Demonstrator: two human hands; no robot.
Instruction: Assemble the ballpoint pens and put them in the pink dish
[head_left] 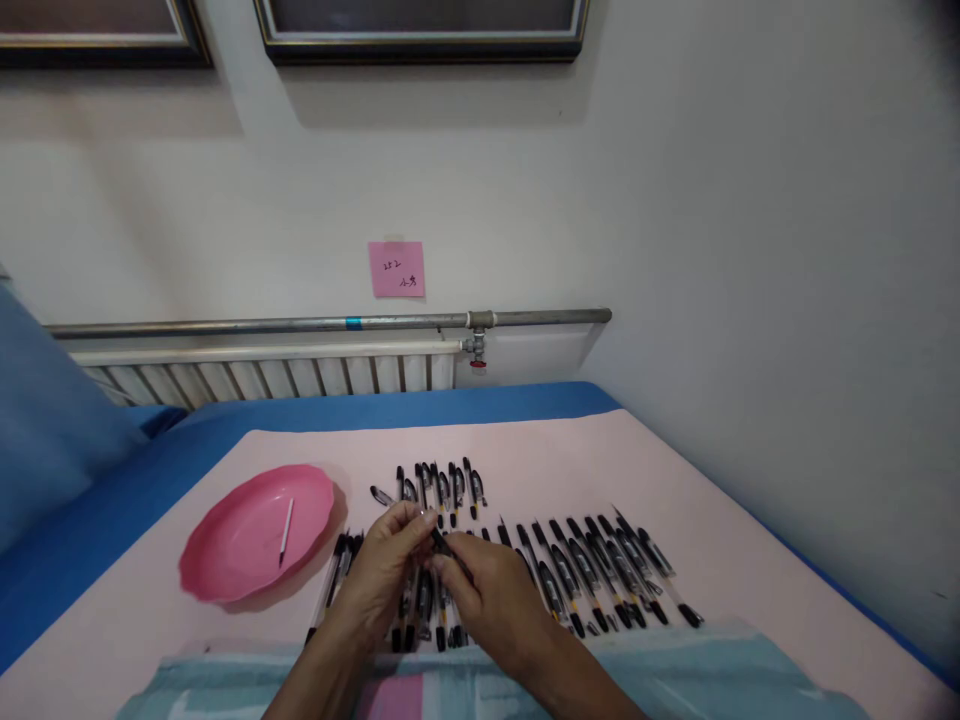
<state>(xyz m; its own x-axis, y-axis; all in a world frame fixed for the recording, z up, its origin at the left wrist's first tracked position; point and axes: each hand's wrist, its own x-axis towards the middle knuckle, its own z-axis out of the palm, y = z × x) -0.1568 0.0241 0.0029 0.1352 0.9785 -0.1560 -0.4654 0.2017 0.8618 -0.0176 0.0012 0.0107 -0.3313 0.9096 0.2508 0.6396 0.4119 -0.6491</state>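
Observation:
My right hand is closed around a dark pen part, gripped between thumb and fingers. Close against its tip, my left hand pinches with thumb and forefinger; what it holds is small and mostly hidden. Under and around both hands lie rows of disassembled black pens, with clear barrels, black caps and yellowish bits. One group of pen parts lies beyond my hands, and a wider row of pens spreads to the right. More pens show beside my left wrist.
At the left stands a pink plastic dish holding one thin white refill. A pink sheet covers the blue tabletop. Light blue patterned cloth lies at the near edge. Behind are a radiator and a pipe.

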